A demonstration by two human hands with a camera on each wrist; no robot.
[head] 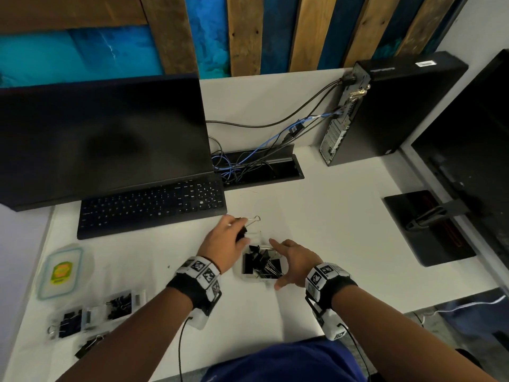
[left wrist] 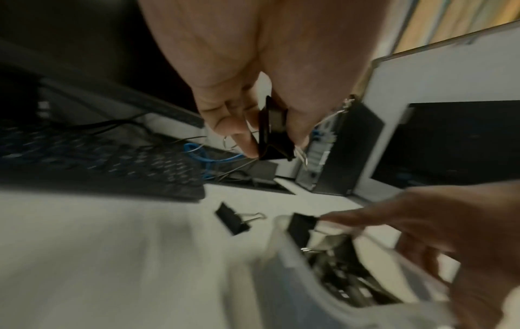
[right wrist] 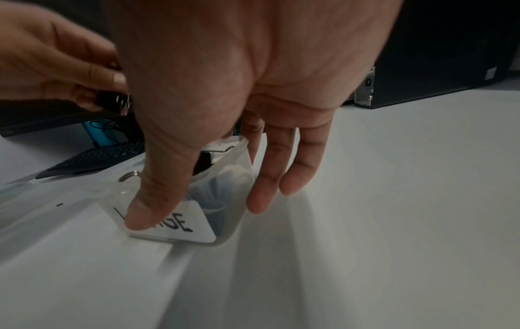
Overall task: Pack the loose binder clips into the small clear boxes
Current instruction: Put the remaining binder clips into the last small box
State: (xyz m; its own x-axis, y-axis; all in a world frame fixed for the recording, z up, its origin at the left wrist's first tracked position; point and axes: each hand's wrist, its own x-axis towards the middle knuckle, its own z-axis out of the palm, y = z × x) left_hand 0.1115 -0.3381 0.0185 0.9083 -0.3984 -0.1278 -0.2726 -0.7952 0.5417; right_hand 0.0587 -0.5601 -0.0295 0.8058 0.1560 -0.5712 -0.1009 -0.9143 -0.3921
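A small clear box [head: 238,268] labelled "LARGE" [right wrist: 225,178] stands mid-table, holding several black binder clips. My right hand [head: 275,263] spans it: the thumb [right wrist: 140,213] presses the label on the near wall, and the straight fingers [right wrist: 261,195] hang beside the right wall. Just left of and above the box's far end, my left hand [head: 239,230] pinches one black binder clip [head: 243,233] between thumb and fingers [left wrist: 271,124]. Another loose clip [left wrist: 233,222] lies on the table by the box's far left corner [left wrist: 281,278].
A keyboard [head: 151,208] and monitor [head: 102,139] lie behind the left hand. At front left are a lidded container [head: 60,271], small clear boxes with clips [head: 118,303] and a loose clip [head: 88,346]. A cable tray [head: 261,169], computer tower [head: 385,111] and monitor stand [head: 427,227] stand right.
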